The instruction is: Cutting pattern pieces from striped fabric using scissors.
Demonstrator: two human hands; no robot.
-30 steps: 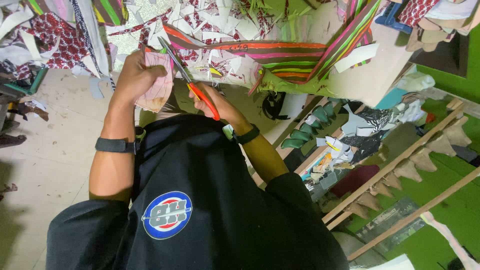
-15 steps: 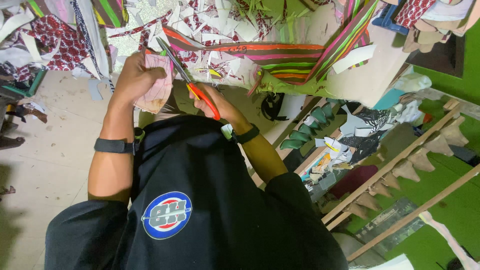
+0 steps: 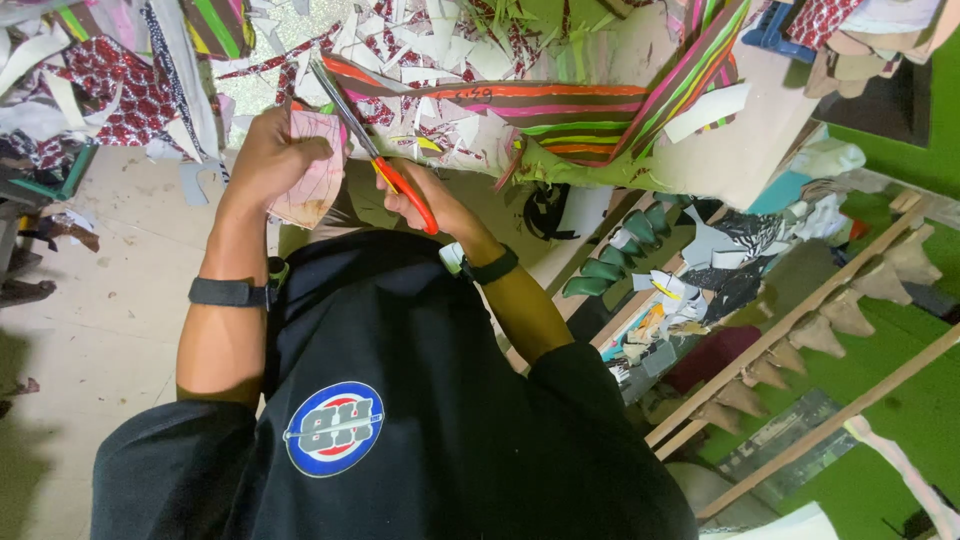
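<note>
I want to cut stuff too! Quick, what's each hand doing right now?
Left hand: closed on a pink piece of material.
Right hand: closed on the orange-handled scissors, blades at the pink piece.

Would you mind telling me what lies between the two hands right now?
In the head view, the scissors lie between them: the right hand grips the orange handles, and the blades reach up beside the pink piece held in the left hand.
</note>
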